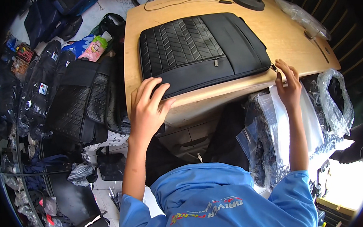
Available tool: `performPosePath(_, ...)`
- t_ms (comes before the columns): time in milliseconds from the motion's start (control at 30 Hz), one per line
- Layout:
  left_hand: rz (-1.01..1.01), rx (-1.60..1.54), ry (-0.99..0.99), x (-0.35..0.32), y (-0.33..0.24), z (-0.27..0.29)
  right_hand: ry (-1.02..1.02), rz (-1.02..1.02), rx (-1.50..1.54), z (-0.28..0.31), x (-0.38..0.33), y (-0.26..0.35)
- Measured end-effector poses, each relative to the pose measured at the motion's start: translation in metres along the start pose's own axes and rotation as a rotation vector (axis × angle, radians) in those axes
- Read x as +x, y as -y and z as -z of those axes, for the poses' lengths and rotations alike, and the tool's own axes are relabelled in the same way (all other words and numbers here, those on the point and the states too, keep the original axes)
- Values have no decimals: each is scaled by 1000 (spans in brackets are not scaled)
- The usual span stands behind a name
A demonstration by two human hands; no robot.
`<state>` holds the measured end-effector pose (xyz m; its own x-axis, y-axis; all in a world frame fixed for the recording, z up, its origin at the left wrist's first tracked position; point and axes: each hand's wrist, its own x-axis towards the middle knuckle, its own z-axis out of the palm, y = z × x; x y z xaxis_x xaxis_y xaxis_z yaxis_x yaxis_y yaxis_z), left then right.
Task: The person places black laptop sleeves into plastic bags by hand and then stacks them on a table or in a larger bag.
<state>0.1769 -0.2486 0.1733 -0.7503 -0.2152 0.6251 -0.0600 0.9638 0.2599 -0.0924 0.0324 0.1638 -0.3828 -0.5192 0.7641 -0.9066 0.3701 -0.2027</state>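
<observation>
A black laptop sleeve (194, 50) lies flat on the wooden table, with a chevron-quilted panel on its left part and a smooth panel on its right. A small zipper hangs on its front pocket. My left hand (146, 109) is at the sleeve's near left corner, its fingers stretched out and apart and the fingertips by the edge. At the near right corner my right hand (288, 86) has its thumb and a finger around the end of a zipper pull (274, 67), which sticks out from the sleeve's edge. The other fingers are loosely bent.
The table (142, 12) holds a black round stand base (248, 0), a thin cable and clear plastic packaging (302, 16). More quilted black sleeves (75, 103) are piled at the left. Plastic-wrapped goods (270, 137) stand below the table's right edge. A metal rack (35, 173) is at lower left.
</observation>
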Motion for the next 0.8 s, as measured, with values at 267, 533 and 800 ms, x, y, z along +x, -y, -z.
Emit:
performPosePath(267,-196,41,-61,13,5,-19,-255,-319,-282,90,-58,-99)
performPosePath(533,-33,-89,-22,10,5,-17,-328,-713,-660,187,-100,-268)
performPosePath(800,15,-72,-29,11,0,-20,431,-938,-655,175,-119,-347)
